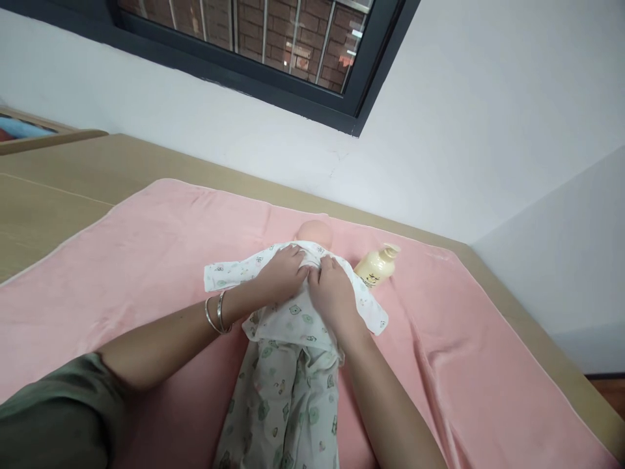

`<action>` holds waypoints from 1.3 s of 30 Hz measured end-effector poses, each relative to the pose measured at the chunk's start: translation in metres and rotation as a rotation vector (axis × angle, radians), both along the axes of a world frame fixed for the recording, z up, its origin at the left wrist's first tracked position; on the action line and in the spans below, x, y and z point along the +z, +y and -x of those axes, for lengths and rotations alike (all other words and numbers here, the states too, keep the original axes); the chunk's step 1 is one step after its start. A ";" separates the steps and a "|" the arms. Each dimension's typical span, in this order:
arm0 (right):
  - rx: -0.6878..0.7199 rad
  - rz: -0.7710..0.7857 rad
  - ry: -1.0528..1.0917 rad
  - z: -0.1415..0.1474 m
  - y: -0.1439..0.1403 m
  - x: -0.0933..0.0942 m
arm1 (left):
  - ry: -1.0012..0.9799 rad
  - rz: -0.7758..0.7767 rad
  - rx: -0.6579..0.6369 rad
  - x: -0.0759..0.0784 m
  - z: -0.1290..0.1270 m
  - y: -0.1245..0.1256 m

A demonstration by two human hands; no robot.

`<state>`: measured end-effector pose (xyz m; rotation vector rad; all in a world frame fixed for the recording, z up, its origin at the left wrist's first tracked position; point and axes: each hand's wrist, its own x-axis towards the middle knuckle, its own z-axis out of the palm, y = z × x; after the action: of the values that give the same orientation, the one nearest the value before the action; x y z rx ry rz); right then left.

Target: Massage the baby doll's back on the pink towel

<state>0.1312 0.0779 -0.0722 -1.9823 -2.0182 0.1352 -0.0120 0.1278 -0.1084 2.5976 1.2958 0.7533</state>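
A baby doll lies on its back, and only the top of its head (315,232) shows above the clothes. It wears a white printed baby shirt (297,326) with both sleeves spread out, and matching printed pants (278,397). My left hand (283,273) is closed on the shirt near the neckline. Beside it my right hand (333,290) pinches the shirt at the upper chest, its fingertips close to those of the left. What lies between the fingertips is too small to make out beyond the shirt cloth.
A pale yellow pump bottle (378,266) stands tilted just right of the doll's shoulder. Under everything is a pink blanket (161,260) with some folds at the right, spread on a wooden surface (58,176). A white wall and a dark-framed window (312,104) rise behind.
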 end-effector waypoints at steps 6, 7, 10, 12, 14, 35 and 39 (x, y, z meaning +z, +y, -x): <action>0.029 0.032 0.042 0.004 -0.004 0.001 | 0.001 0.010 -0.002 -0.004 0.002 0.012; 0.024 0.030 0.062 0.000 0.000 -0.001 | 0.009 -0.005 0.014 -0.004 0.001 0.008; 0.005 0.008 0.091 -0.013 0.013 -0.009 | 0.034 -0.017 0.041 0.000 -0.005 -0.011; 0.009 0.003 0.099 -0.019 0.018 -0.013 | 0.044 -0.025 0.031 0.004 -0.008 -0.027; 0.022 0.005 0.106 -0.020 0.020 -0.015 | 0.040 -0.032 0.036 0.008 -0.010 -0.038; 0.104 0.016 0.078 -0.012 0.011 -0.007 | 0.069 -0.098 0.112 -0.010 -0.010 -0.015; 0.029 -0.022 0.166 -0.029 0.029 -0.016 | 0.060 -0.176 0.162 -0.012 -0.017 -0.035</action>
<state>0.1600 0.1071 -0.0885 -1.8633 -1.9349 0.2730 0.0053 0.0927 -0.1204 2.6929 1.5381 0.8579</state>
